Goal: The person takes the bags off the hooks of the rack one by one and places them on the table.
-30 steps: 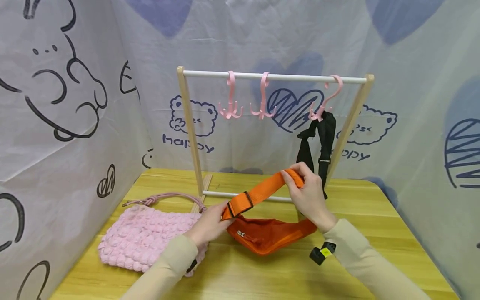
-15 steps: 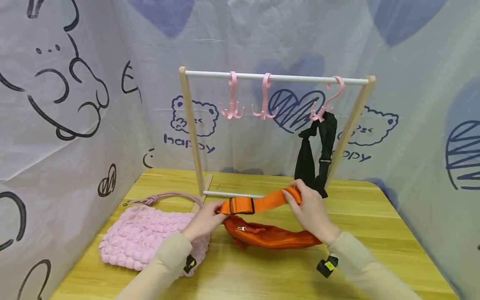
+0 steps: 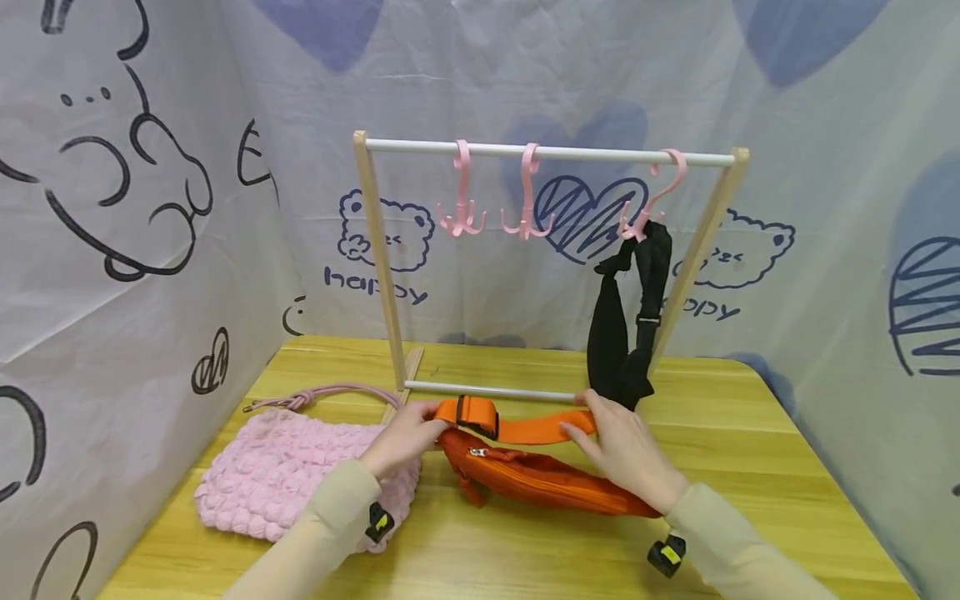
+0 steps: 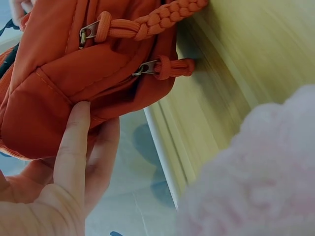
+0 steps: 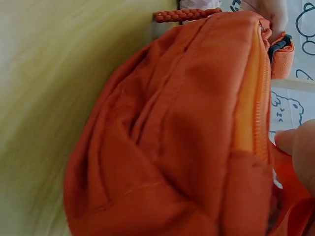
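Observation:
An orange waist bag (image 3: 540, 482) with a zipper hangs just above the table, its strap (image 3: 536, 428) with a black buckle stretched along the top. My left hand (image 3: 401, 440) grips the bag's left end and strap; in the left wrist view its fingers (image 4: 71, 147) lie against the orange fabric (image 4: 34, 118) near two zipper pulls. With thumb and fingers my right hand (image 3: 628, 448) pinches the right part of the strap, the bag's right end below it. The right wrist view shows the bag (image 5: 182, 113) close up, with part of that hand (image 5: 300, 152) at the edge.
A pink puffy bag (image 3: 292, 475) lies on the wooden table (image 3: 750, 467) at the left. Behind stands a rack with a white rail (image 3: 585, 154) and pink hooks (image 3: 461, 217); a black bag (image 3: 609, 333) hangs from the right hook (image 3: 637, 225).
My right hand has moved down and slightly right with the strap, which has gone from slanted to nearly level. The orange bag now slopes down to the right. My left hand has shifted slightly left.

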A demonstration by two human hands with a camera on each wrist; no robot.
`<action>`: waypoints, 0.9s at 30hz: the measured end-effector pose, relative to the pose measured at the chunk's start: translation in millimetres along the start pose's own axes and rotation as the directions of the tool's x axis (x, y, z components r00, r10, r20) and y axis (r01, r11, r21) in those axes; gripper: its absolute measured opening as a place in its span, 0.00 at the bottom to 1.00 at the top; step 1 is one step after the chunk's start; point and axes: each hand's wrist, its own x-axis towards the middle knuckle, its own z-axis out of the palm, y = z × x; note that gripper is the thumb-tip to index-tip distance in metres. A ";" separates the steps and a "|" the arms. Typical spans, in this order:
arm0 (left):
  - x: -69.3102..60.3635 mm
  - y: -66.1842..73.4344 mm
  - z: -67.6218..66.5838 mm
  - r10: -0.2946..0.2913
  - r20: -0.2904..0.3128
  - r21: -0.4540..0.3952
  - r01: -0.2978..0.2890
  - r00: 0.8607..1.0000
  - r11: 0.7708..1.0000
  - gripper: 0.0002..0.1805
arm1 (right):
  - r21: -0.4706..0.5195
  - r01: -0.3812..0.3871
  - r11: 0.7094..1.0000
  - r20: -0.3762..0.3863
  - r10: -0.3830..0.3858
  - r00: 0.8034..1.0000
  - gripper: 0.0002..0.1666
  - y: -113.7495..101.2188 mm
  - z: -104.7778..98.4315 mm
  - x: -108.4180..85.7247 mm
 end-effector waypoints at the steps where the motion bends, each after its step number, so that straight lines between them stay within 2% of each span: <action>1: 0.3 -0.1 -0.1 -0.002 0.001 0.003 0.002 1.000 1.000 0.18 | -0.010 -0.006 1.000 0.015 0.006 1.000 0.21 0.6 0.3 -1.7; 6: 2.1 -1.2 0.0 -0.038 0.000 -0.019 0.038 0.999 0.999 0.17 | -0.059 -0.017 0.998 0.110 0.023 0.994 0.23 1.0 -1.8 -12.9; 9: 2.5 -1.6 0.3 -0.075 -0.003 -0.056 0.075 0.997 0.996 0.18 | -0.071 -0.014 0.997 0.183 0.027 0.983 0.27 0.3 -4.8 -20.7; 14: 3.1 -3.4 -0.4 -0.113 -0.014 -0.090 0.111 0.994 0.990 0.17 | -0.067 -0.018 0.998 0.321 0.039 0.946 0.40 -0.2 -8.8 -32.0; 18: 5.2 -6.2 -2.6 -0.119 -0.028 -0.055 0.118 0.992 0.992 0.16 | -0.039 -0.025 0.999 0.411 0.039 0.911 0.50 -0.2 -10.8 -38.9; 21: 6.8 -7.2 -4.2 -0.129 -0.036 -0.021 0.128 0.991 0.991 0.16 | -0.028 0.002 1.000 0.442 0.011 0.897 0.55 1.0 -11.4 -41.6; 24: 7.9 -8.0 -4.6 -0.146 -0.042 -0.006 0.146 0.988 0.989 0.17 | -0.032 0.055 0.998 0.441 -0.035 0.897 0.51 2.8 -11.1 -41.7; 27: 8.3 -8.5 -3.4 -0.159 -0.038 -0.021 0.158 0.987 0.987 0.18 | -0.025 0.101 0.995 0.431 -0.081 0.899 0.41 3.9 -9.9 -40.3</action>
